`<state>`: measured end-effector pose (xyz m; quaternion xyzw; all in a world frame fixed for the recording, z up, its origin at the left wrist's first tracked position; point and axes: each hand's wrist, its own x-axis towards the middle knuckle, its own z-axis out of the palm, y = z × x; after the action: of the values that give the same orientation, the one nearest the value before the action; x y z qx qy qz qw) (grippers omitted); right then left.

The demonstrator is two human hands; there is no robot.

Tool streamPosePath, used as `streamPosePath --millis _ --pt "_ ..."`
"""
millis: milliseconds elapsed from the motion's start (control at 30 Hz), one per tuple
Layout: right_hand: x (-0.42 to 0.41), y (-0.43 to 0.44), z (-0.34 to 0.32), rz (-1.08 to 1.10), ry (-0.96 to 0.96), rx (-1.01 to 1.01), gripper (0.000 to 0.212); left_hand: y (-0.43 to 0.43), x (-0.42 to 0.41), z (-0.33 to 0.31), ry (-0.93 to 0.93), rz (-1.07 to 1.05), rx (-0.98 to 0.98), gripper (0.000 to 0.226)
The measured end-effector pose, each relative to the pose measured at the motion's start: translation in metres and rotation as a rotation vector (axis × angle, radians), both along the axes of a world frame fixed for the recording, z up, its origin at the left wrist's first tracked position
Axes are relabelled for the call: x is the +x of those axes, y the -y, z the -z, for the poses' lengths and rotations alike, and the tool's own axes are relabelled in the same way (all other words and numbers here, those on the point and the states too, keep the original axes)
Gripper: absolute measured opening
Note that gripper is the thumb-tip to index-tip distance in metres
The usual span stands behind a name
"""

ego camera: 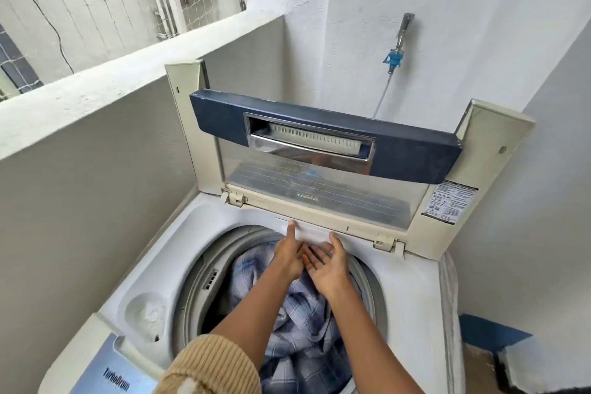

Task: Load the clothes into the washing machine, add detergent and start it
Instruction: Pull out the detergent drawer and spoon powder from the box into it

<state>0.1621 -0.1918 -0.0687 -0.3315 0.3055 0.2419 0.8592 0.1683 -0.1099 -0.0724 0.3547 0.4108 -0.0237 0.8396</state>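
A white top-loading washing machine [179,253] fills the lower view, its folding lid [323,134] raised at the back. Blue and white checked clothes [300,323] lie in the drum. Both my arms reach over the drum to its far rim. My left hand [289,257] has its fingers spread, the thumb touching a small white drawer [311,233] set in the back rim. My right hand [329,265] is palm up beside it, fingers apart, holding nothing. A round recess with white powder residue [147,313] sits at the machine's front left corner.
A grey parapet wall [96,144] runs close along the left. A wall tap with a blue hose fitting [395,59] is behind the lid. The blue control panel [108,374] is at the bottom left. A blue and white object [499,345] lies on the floor, right.
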Motion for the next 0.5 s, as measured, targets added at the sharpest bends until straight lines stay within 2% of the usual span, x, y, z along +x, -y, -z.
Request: streamPosePath --millis 100,233,500 --pt "0.002 0.000 0.004 -0.029 0.019 -0.030 0.031 -0.002 0.004 0.007 -0.001 0.011 0.074 0.064" --pt "0.005 0.000 0.010 -0.062 0.053 -0.073 0.042 -0.009 0.007 0.014 -0.015 0.092 0.177 0.044" --pt "0.008 0.004 0.016 -0.081 0.080 -0.158 0.049 -0.005 0.009 0.015 -0.053 0.163 0.335 0.056"
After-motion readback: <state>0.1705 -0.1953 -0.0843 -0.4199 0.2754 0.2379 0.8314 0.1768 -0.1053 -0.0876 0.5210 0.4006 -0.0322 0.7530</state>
